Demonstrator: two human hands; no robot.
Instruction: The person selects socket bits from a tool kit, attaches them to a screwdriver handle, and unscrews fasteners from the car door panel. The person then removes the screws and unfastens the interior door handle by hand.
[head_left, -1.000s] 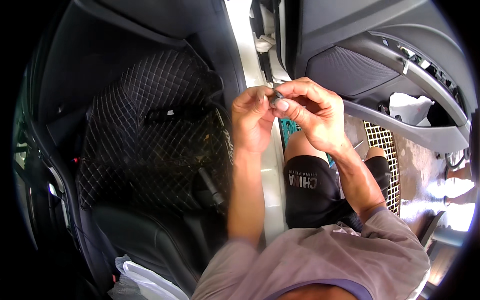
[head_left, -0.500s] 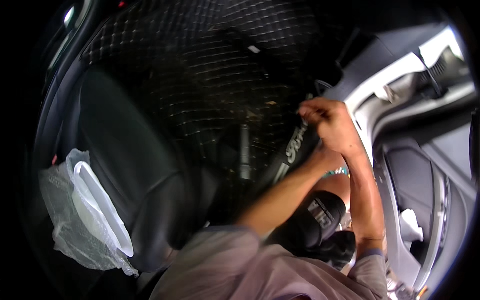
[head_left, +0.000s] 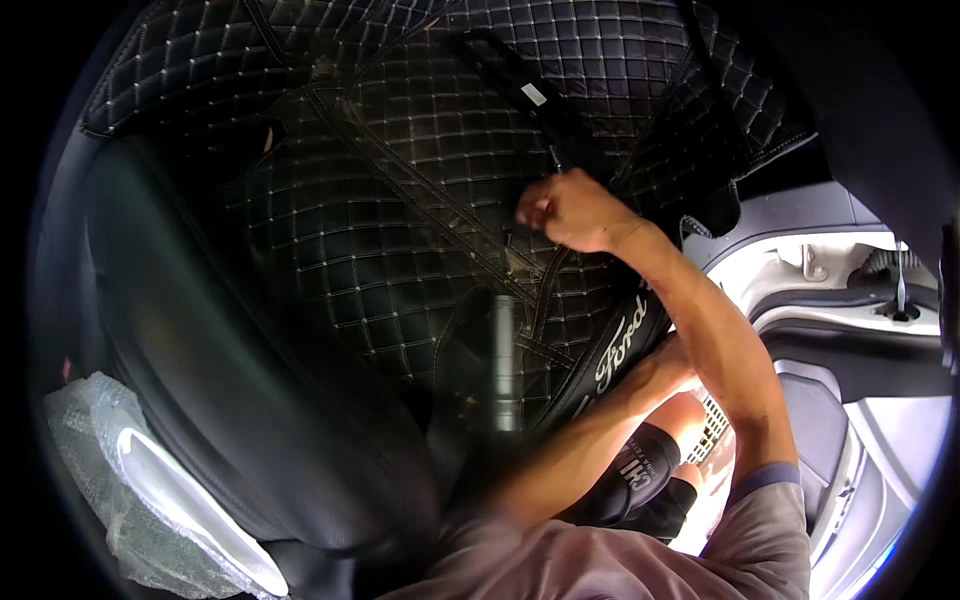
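My right hand is closed over the black quilted floor mat of a car, fingers curled and smeared. A thin dark piece shows below its fingers; what the hand holds, if anything, I cannot make out. Just beyond the hand lies a long black piece with a white label. My left forearm crosses low toward the door side. Its hand is mostly hidden behind my right forearm, next to a black sill strip with white lettering. A grey ribbed metal tube stands out between the seat and the mat.
A black seat fills the left side. Beside it is a white curved part in clear plastic wrap. To the right are the light door frame and the grey door panel. The mat's loose edge is raised near the frame.
My right hand has moved left and away from the door frame, out over the mat. The view has shifted, showing more of the mat. My left forearm stays low across my body.
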